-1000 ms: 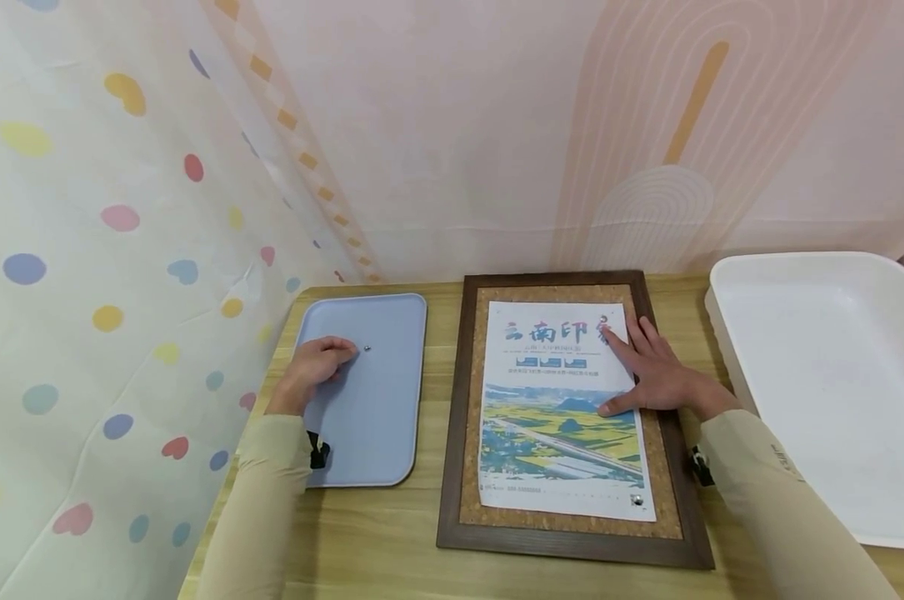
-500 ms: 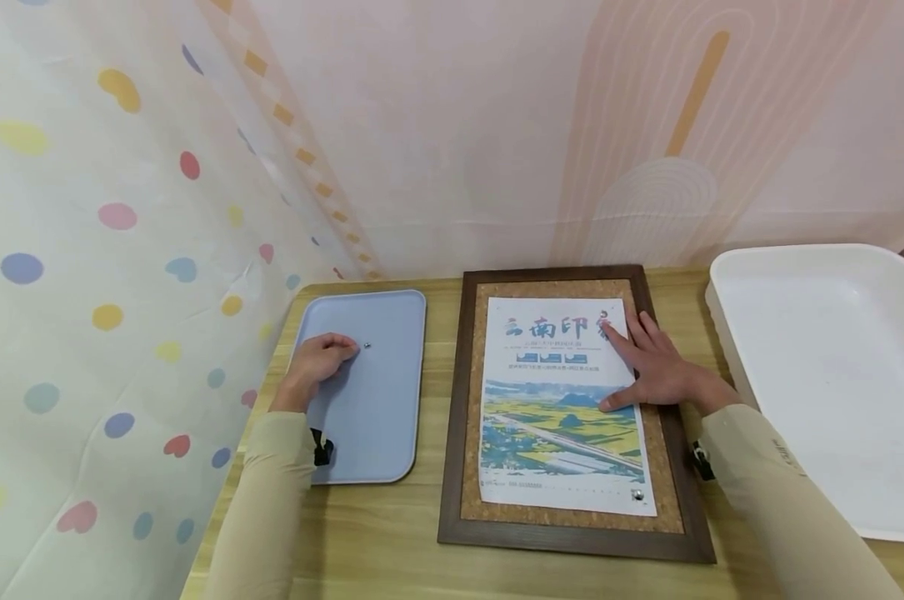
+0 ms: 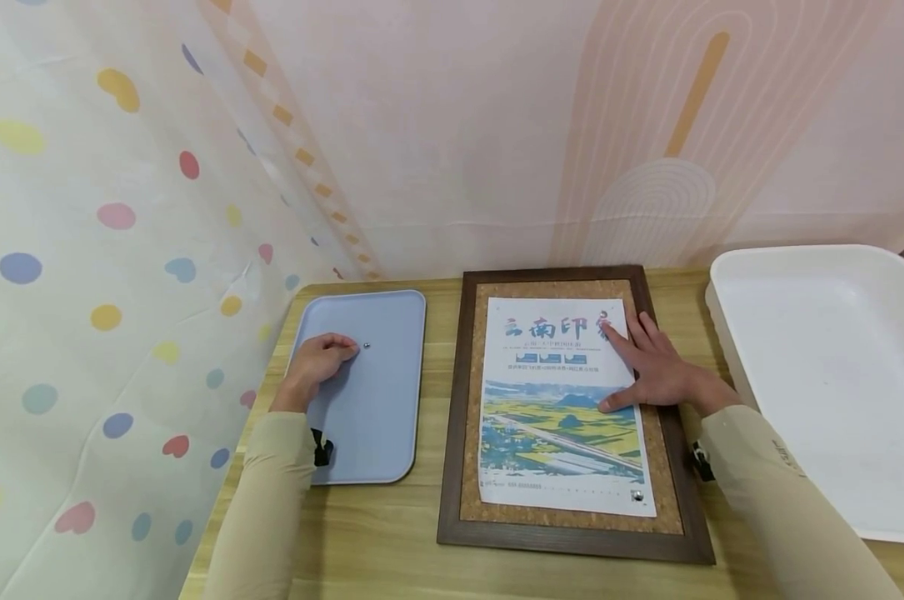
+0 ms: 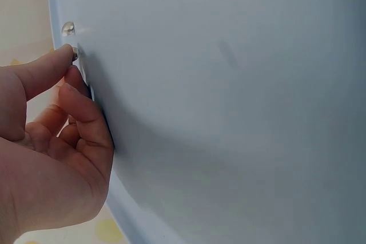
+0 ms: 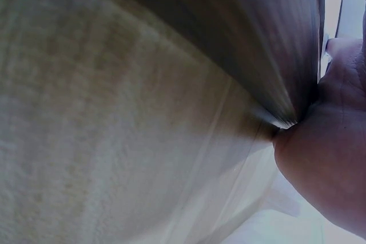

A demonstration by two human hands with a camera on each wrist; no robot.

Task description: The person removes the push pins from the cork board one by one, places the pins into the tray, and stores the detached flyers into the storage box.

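My left hand (image 3: 332,354) rests on a pale blue tray (image 3: 377,417) at the left, fingers curled. In the left wrist view its thumb and forefinger (image 4: 73,67) pinch a small silver pin, and a second silver pin (image 4: 67,27) lies on the tray just beyond them. My right hand (image 3: 650,367) lies flat with straight fingers on the upper right part of a printed poster (image 3: 556,400). The poster lies on a cork board (image 3: 470,467) in a dark wooden frame. Another silver pin (image 3: 636,497) sits at the poster's lower right corner.
A large white tray (image 3: 826,367) stands at the right on the wooden table (image 3: 362,533). A dotted curtain hangs at the left and a pink patterned backdrop stands behind. The right wrist view shows only the frame's edge and my palm (image 5: 326,175), blurred.
The head view has shifted slightly. Both hands stay where they were.
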